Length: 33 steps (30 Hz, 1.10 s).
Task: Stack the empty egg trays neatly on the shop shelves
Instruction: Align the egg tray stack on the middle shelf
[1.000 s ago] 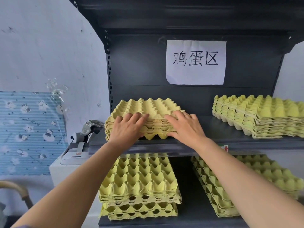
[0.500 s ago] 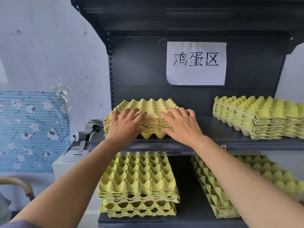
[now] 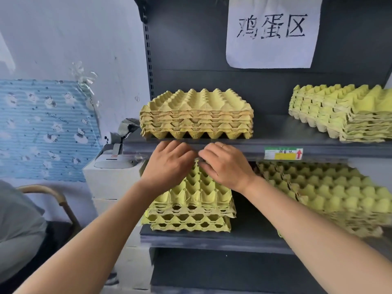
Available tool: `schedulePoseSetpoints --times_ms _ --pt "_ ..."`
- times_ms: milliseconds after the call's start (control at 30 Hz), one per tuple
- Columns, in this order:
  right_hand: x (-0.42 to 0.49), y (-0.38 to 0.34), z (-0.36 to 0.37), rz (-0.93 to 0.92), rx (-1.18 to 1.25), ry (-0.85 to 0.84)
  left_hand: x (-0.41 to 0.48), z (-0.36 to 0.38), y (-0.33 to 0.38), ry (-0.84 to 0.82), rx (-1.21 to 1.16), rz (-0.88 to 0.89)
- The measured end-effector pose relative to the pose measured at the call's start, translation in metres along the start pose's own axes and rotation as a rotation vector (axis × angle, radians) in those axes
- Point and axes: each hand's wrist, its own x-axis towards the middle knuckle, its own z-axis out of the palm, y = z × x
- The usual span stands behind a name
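Moulded pulp egg trays, yellow-green with peaked cones and scalloped edges, sat in a squared stack [image 3: 196,114] at the left of the dark metal upper shelf [image 3: 275,143]. A looser stack [image 3: 343,113] lay to its right. Below, the left hand [image 3: 169,164] and right hand [image 3: 224,164] were held side by side, fingers loosely curled, over the lower left stack [image 3: 191,200]; whether they touched it was hard to tell. A tilted pile [image 3: 331,192] leaned alongside. A paper sign [image 3: 272,31] hung above; a white box [image 3: 112,179] stood just beside the shelving.
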Motion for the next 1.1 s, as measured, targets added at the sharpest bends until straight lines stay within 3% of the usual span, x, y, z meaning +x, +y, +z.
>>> schedulePoseSetpoints --times_ms 300,467,633,933,1100 --pt "-0.042 -0.031 0.053 0.131 0.119 -0.391 -0.085 0.040 -0.009 -0.315 -0.123 -0.084" --pt "-0.057 -0.041 0.068 0.303 0.064 -0.724 -0.114 0.058 -0.019 -0.455 -0.155 -0.131" --pt "-0.069 -0.044 0.081 0.439 -0.037 -0.910 -0.129 0.079 -0.021 -0.630 -0.134 -0.193" --pt "-0.066 -0.049 0.098 0.480 -0.106 -0.930 -0.126 0.095 -0.017 -0.686 -0.150 -0.235" --pt "-0.062 -0.045 0.094 0.468 -0.117 -0.837 -0.121 0.092 -0.021 -0.630 -0.123 -0.186"
